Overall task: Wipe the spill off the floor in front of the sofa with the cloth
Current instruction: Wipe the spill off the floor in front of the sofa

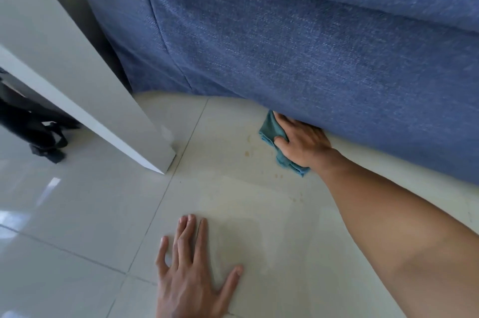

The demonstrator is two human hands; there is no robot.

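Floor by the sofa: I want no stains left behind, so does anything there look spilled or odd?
Yes. Small yellowish-brown spots dot the pale floor tile just left of the teal cloth under the right hand, and a few more lie nearer the camera. Nothing looks damaged.

The cloth point(269, 133) is largely covered by the right hand point(303, 144); only its edges at 9 and 6 o'clock show. The fingertips of that hand reach under the sofa point(311, 58) hem, out of sight. The left hand point(191, 271) is cut off at the wrist by the bottom edge. The dark object point(33, 125) at 9 o'clock is unidentifiable
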